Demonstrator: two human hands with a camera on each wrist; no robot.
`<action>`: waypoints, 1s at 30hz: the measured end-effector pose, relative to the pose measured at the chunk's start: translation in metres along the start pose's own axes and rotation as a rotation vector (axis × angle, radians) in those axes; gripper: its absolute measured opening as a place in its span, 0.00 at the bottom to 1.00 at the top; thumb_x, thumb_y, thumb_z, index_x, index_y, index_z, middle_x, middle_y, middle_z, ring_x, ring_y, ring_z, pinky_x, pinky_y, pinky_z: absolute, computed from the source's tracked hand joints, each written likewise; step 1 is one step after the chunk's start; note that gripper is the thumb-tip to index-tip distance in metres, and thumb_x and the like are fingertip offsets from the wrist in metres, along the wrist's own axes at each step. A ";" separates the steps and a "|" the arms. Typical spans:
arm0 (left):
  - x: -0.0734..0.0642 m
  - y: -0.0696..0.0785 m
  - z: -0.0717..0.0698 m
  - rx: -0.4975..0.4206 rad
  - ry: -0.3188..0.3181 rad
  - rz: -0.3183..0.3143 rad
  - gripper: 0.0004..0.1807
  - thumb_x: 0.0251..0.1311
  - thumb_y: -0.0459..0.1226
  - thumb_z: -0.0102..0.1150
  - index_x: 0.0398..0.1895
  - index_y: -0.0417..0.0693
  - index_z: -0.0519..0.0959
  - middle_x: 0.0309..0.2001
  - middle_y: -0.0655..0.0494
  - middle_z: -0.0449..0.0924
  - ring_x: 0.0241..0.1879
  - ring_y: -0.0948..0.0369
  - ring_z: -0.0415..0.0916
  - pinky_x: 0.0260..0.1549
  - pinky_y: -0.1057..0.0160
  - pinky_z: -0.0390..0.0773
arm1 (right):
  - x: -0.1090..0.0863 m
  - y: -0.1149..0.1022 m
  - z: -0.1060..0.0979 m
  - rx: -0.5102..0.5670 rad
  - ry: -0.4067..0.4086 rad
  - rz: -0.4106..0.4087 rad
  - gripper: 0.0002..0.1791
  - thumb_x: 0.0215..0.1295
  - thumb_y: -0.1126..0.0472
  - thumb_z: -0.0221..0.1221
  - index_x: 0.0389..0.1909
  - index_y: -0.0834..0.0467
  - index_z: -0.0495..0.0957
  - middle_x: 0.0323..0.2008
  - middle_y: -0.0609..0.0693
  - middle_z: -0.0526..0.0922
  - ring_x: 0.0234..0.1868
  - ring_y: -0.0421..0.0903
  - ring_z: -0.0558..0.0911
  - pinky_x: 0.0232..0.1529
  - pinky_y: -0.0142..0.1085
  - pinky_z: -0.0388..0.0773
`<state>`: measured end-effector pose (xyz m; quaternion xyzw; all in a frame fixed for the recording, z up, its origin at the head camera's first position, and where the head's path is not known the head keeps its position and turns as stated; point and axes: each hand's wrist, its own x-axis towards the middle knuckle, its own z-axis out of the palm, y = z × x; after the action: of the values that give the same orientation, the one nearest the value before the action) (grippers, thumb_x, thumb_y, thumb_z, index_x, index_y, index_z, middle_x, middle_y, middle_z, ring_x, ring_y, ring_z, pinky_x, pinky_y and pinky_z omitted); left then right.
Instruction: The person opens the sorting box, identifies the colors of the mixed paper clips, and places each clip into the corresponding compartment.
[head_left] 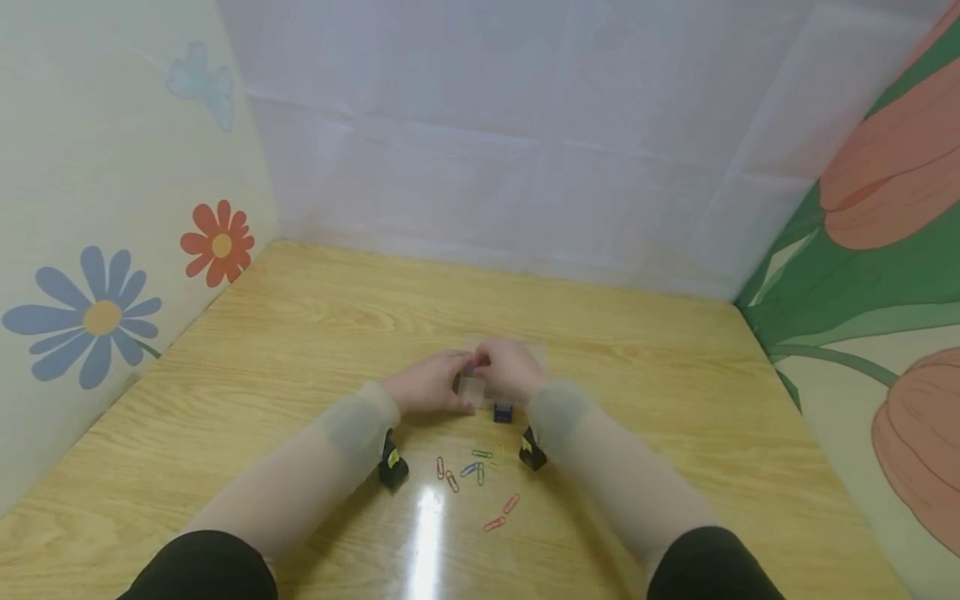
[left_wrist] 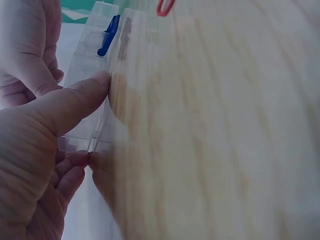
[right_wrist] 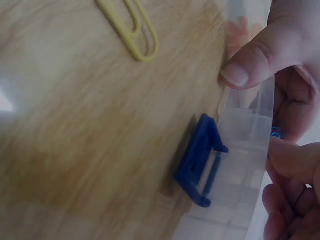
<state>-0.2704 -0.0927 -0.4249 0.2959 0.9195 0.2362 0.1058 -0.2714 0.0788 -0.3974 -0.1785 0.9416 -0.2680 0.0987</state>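
Note:
A clear plastic compartment box [head_left: 472, 390] with an upright blue latch [right_wrist: 197, 160] on its front rests on the table. My left hand [head_left: 431, 383] grips the box's left end, its thumb [left_wrist: 85, 100] pressed against the front wall and the fingers curled round the side. Over the box, my right hand [head_left: 513, 368] pinches a small blue paper clip [right_wrist: 276, 132] between its fingertips. Most of that clip is hidden by the fingers. Inside the box, the contents are too unclear to tell.
Several loose paper clips lie on the wooden table nearer to me: a green one [head_left: 482, 454], a blue one [head_left: 468, 470], a yellow one [right_wrist: 135, 30] and red ones [head_left: 494, 524]. White cloth hangs behind the table; flowered panels stand on both sides.

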 end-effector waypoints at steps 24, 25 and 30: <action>0.000 0.000 0.000 -0.024 0.001 0.021 0.47 0.48 0.48 0.73 0.71 0.47 0.62 0.70 0.51 0.62 0.69 0.54 0.58 0.69 0.55 0.55 | -0.007 0.001 -0.006 0.071 -0.018 -0.004 0.04 0.65 0.60 0.60 0.39 0.54 0.82 0.39 0.45 0.83 0.42 0.43 0.80 0.48 0.38 0.78; 0.000 0.000 0.000 -0.021 -0.001 0.013 0.47 0.48 0.49 0.73 0.71 0.48 0.62 0.70 0.51 0.62 0.69 0.54 0.58 0.69 0.55 0.56 | -0.008 0.002 -0.007 0.088 -0.014 -0.014 0.05 0.65 0.60 0.61 0.39 0.54 0.82 0.39 0.45 0.83 0.41 0.43 0.79 0.47 0.38 0.78; 0.000 -0.001 0.000 -0.008 -0.005 -0.021 0.48 0.48 0.51 0.72 0.71 0.46 0.62 0.70 0.50 0.62 0.69 0.53 0.59 0.69 0.53 0.57 | -0.016 0.011 -0.009 0.175 0.011 -0.053 0.07 0.63 0.58 0.62 0.42 0.52 0.82 0.40 0.42 0.82 0.42 0.41 0.79 0.48 0.38 0.78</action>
<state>-0.2707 -0.0934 -0.4253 0.2864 0.9214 0.2377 0.1118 -0.2628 0.0978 -0.3944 -0.1924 0.9101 -0.3526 0.1016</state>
